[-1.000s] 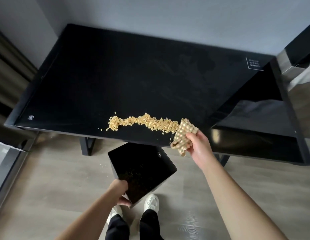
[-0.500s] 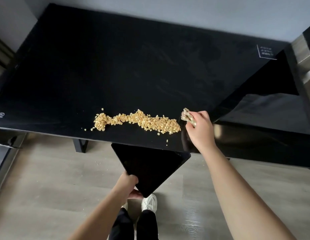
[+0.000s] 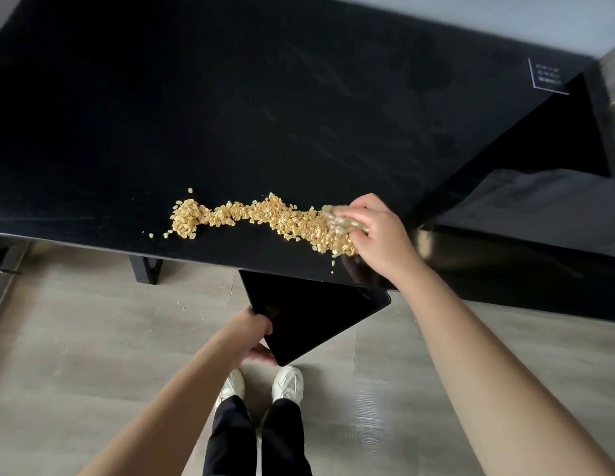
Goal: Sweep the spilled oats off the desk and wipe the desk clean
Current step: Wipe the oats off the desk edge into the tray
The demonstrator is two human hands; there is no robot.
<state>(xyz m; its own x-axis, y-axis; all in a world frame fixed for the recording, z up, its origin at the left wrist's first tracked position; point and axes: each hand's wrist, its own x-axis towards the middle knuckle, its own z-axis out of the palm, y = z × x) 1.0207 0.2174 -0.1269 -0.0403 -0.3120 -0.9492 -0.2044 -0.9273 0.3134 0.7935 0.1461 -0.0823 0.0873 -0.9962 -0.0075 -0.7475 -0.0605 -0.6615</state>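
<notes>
Right hand (image 3: 378,231) clamps bunched checked cloth (image 3: 344,223) at ridge of pale spilled oats (image 3: 265,218) near glossy black table (image 3: 230,115) edge; left hand (image 3: 254,333) grips black square tray (image 3: 313,317) below—best I rake short, low strokes over the tray.

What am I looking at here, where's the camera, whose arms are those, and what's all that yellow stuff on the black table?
There is no machine here, just a person filmed by a wide-angle camera worn on their own head, looking down past their arms to their shoes on the floor. The black surface is a desk, and the yellow trail along its near edge is spilled oats. The right hand presses a bunched cloth against the right end of the oats. The left hand grips a black tray by one corner, held below the desk's front edge, apparently to catch oats as they get pushed off. A few stray flakes lie on the floor.
</notes>
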